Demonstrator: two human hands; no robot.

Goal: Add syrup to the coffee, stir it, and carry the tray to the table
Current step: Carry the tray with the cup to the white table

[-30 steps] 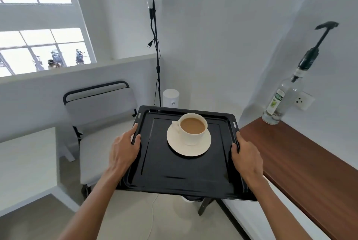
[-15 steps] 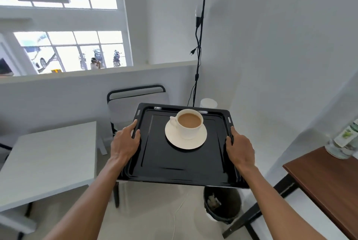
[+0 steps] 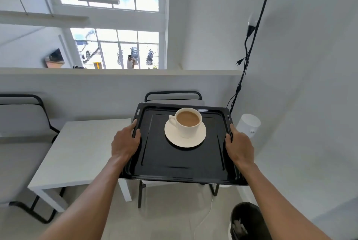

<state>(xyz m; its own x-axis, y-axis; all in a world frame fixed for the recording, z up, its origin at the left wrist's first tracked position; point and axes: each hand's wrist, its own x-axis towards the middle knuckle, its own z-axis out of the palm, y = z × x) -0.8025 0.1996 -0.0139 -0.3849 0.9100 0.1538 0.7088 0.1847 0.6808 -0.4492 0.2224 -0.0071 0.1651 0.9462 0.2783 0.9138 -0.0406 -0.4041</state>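
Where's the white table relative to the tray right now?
In the head view the white table sits left of the black tray, just beyond the left hand, with a grey chair on its far left.

Single head view, looking forward and down, close over tray (image 3: 180, 162); wide-angle, walls bowed.
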